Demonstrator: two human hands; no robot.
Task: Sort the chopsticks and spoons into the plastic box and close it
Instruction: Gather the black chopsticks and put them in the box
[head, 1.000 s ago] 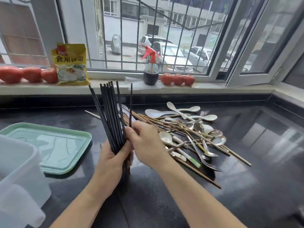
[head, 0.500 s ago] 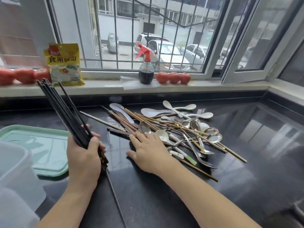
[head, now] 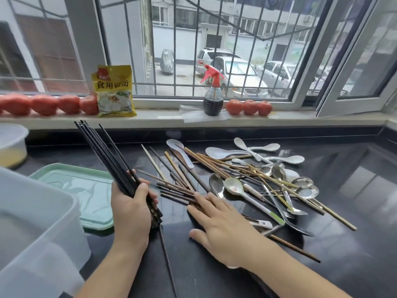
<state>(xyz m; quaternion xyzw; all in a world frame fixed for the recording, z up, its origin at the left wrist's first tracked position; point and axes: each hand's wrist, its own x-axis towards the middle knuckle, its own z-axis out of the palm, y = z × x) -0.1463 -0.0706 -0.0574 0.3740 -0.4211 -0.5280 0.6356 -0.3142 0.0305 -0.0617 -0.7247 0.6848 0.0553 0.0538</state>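
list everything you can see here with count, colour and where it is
black chopsticks: one bundle, black, in the left hand
loose chopsticks: many, brown and tan, piled on the counter
spoons: several white, several metal, in the pile
plastic box: one, clear, near left
lid: one, green, beside the box
tomatoes: at least seven, red, on the sill
packet: one, yellow, on the sill
spray bottle: one, red top, on the sill
tub: one, clear, far left
left hand: grips the black bundle
right hand: flat on the brown chopsticks
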